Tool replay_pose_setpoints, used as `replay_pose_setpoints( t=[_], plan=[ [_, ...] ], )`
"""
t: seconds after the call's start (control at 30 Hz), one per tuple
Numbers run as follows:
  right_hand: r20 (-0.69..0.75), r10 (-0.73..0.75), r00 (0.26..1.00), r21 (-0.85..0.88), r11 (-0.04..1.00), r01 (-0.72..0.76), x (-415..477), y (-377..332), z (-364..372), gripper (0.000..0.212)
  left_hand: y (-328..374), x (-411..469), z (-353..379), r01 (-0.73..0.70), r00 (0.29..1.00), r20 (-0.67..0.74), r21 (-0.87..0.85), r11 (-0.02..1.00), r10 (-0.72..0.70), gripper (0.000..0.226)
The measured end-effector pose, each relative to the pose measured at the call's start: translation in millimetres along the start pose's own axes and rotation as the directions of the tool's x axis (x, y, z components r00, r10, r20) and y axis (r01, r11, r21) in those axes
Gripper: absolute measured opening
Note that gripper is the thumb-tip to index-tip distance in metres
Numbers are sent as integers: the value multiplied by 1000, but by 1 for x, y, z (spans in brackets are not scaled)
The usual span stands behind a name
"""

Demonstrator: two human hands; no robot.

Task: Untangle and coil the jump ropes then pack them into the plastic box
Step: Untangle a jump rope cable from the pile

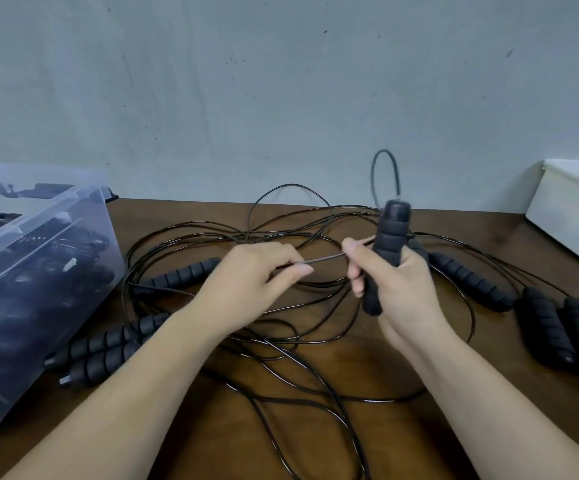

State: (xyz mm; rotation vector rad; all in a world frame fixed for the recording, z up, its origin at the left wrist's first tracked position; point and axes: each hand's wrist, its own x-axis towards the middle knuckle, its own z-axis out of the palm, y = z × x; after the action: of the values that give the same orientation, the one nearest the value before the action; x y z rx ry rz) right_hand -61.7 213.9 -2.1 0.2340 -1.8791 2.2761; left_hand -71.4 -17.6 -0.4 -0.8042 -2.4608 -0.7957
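Right hand [402, 282] grips a handle [390, 237] upright, left hand [257, 282] pinches a cord [326, 258] stretched sideways between them. The other ropes [246, 237] lie tangled mid table [402, 438], with the box [56, 211] at the left edge, nearer the left hand.

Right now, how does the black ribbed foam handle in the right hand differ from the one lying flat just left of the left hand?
Pose: the held black ribbed foam handle stands near upright above the brown wooden table; the lying black ribbed foam handle rests flat on it. Contact: the right hand grips the held one; no hand touches the lying one. Shared: same black, ribbed look.
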Motion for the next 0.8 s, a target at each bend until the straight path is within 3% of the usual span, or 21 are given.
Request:
replay_pose_setpoints(
  t=[0.1,0.2,0.4,0.57,0.67,0.8],
  plan=[
    [-101,28,995,170,985,-10,10,-11,-12,16,-15,1,-16,99,989,-114,28,995,-95,17],
    [-88,38,995,217,976,-18,12,-12,-14,14,-22,1,-17,124,983,-140,33,992,-119,17],
    [30,38,999,129,991,-41,-2,3,6,35,-3,0,-6,46,996,-82,52,998,-42,25],
    [85,9,996,22,1000,-11,-7,14,12,17,7,-1,11,-12,1000,1,35,999,12,30],
    [38,10,999,95,995,-14,-6,7,11,10,8,-2,10,84,995,-53,-3,996,-84,29],
    [32,-2,999,116,993,-2,-6,1,9,11,-2,-1,4,217,970,-129,68,974,-207,26]
  ],
)
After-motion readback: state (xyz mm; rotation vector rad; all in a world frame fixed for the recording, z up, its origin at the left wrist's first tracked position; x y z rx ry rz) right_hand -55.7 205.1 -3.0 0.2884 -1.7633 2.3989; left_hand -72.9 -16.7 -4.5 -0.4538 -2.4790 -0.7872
